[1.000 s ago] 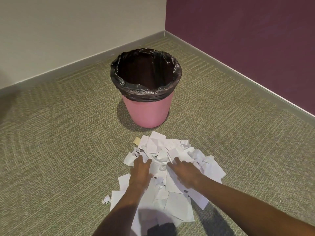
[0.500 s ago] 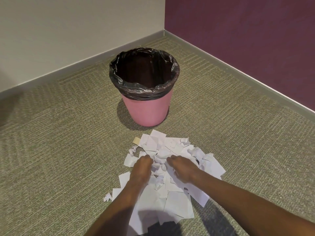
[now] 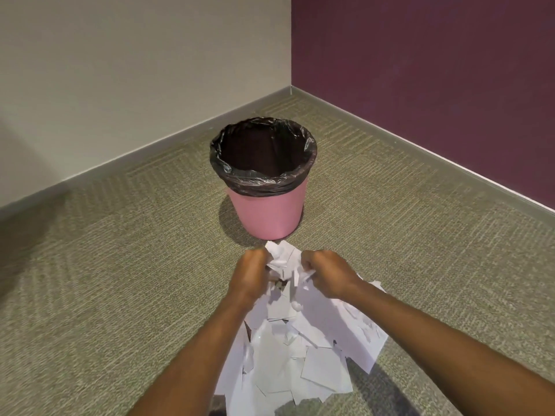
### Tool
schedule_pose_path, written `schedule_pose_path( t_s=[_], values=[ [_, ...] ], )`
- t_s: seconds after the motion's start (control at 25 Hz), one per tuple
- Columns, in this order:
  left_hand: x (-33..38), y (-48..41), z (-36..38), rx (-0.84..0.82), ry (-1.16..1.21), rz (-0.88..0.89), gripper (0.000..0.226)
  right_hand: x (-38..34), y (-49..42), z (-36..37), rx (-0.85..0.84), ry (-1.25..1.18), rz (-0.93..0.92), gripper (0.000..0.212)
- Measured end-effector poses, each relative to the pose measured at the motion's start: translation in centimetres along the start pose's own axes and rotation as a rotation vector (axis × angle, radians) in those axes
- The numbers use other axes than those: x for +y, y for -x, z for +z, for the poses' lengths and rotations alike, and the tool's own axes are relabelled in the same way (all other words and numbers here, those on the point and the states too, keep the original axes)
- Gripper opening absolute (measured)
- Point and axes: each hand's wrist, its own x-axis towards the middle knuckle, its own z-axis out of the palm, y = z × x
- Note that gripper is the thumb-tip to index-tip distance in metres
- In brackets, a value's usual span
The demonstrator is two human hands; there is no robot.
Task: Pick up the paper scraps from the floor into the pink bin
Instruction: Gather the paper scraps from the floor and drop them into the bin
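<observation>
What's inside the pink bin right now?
A black bag lines the pink bin; only its dark inner wall shows. The bottom is hidden behind the near rim.

The left forearm (image 3: 192, 355) and right forearm (image 3: 435, 340) are bare from the picture's lower edge to the wrists. The left grip (image 3: 249, 277) and right grip (image 3: 330, 276) are bare too, knuckles showing.

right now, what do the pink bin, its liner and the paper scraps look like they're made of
pink bin: probably plastic, with a smooth matte wall.
liner: thin black plastic film, glossy and crinkled over the rim.
paper scraps: plain white paper, matte, with torn edges and creases.
</observation>
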Motion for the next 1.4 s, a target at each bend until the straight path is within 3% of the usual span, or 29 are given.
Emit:
schedule_pose_path(
  t_s=[0.24, 0.36, 0.52, 0.6, 0.68, 0.8, 0.88, 1.04, 1.16, 1.24, 1.32, 1.4],
  values=[
    [3.3, -1.9, -9.8, 0.262, 0.069, 0.102, 0.026, -5.0, -1.0, -9.5, 0.309, -0.17, -0.064, 0.022],
    [4.8, -4.6, -15.3, 0.401, 0.21, 0.149, 0.014, -7.7, -2.6, -14.6, 0.452, -0.272, -0.067, 0.025],
    [6.4, -11.2, -19.3, 0.568, 0.516, 0.001, 0.008, -9.3, -7.9, -18.8, 0.588, -0.527, 0.115, 0.027],
    [6.1, -15.0, -18.8, 0.516, 0.59, -0.158, 0.014, -9.2, -10.7, -19.4, 0.529, -0.644, 0.239, 0.024],
    [5.2, -17.9, -17.2, 0.334, 0.703, -0.31, 0.042, -8.9, -12.6, -19.3, 0.396, -0.747, 0.306, 0.013],
    [4.1, -19.2, -14.7, 0.19, 0.748, -0.306, 0.065, -8.2, -13.6, -19.4, 0.356, -0.768, 0.301, 0.008],
    [3.3, -19.0, -13.8, 0.218, 0.715, -0.313, 0.068, -7.7, -13.1, -19.5, 0.386, -0.746, 0.265, 0.017],
    [1.1, -16.4, -12.2, 0.455, 0.709, -0.315, 0.022, -5.4, -9.3, -16.8, 0.216, -0.804, 0.184, 0.018],
    [-0.2, -10.7, -8.2, 0.559, 0.611, -0.279, 0.036, -2.2, -6.3, -11.5, 0.05, -0.643, 0.196, 0.01],
    [-1.5, -6.6, -4.2, 0.426, 0.48, -0.235, 0.039, -0.2, -4.5, -7.2, -0.073, -0.5, 0.227, 0.007],
    [-2.8, -3.4, -0.1, 0.173, 0.373, -0.184, 0.033, 1.8, -3.2, -3.4, -0.243, -0.3, 0.264, 0.007],
    [-3.8, -0.6, 3.5, -0.141, 0.193, -0.187, 0.028, 3.6, -2.1, -0.3, -0.395, -0.06, 0.287, 0.041]
  ],
)
